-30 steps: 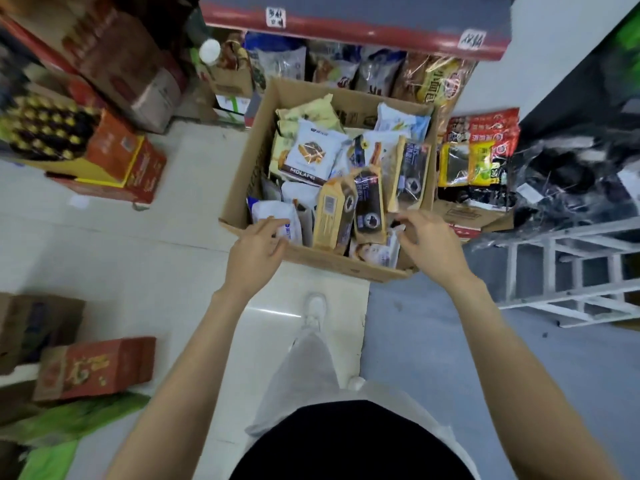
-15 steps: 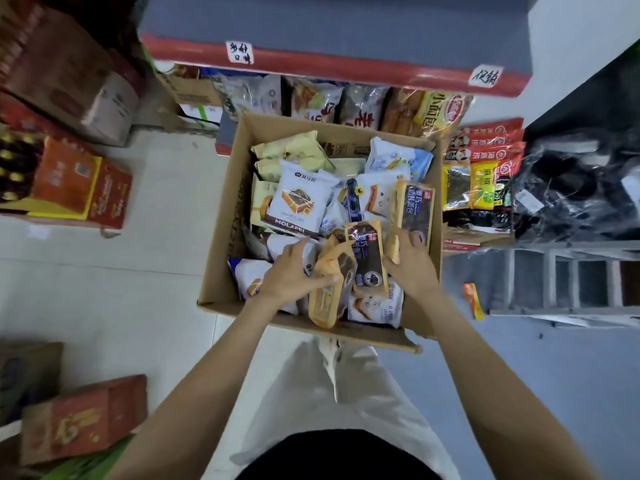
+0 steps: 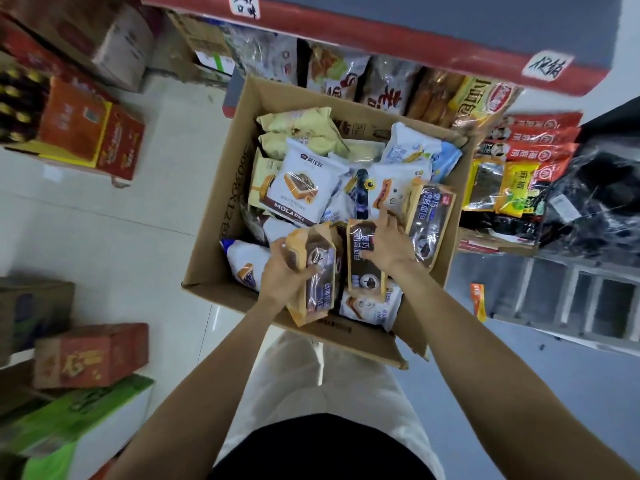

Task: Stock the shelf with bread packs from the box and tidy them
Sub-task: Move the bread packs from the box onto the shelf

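Note:
An open cardboard box (image 3: 221, 216) stands on the floor in front of the shelf (image 3: 381, 39), filled with several bread packs. My left hand (image 3: 282, 275) grips an orange-edged chocolate bread pack (image 3: 315, 285) at the box's near side, tilted up. My right hand (image 3: 389, 244) reaches in beside it, its fingers on a second brown pack (image 3: 362, 268) of the same kind. A third such pack (image 3: 427, 223) leans at the box's right wall. A white MOLAFEI pack (image 3: 301, 185) lies in the middle.
The lower shelf behind the box holds bagged bread (image 3: 391, 88). Red and yellow snack packets (image 3: 519, 157) sit to the right, with a metal ladder (image 3: 571, 299) lying below them. Cartons (image 3: 90, 133) stand on the left floor, more cartons (image 3: 90, 355) at lower left.
Both hands moved from the box's near edge into the box. The left hand took hold of the orange-edged pack and lifted it; the right hand shifted left onto the neighbouring brown pack.

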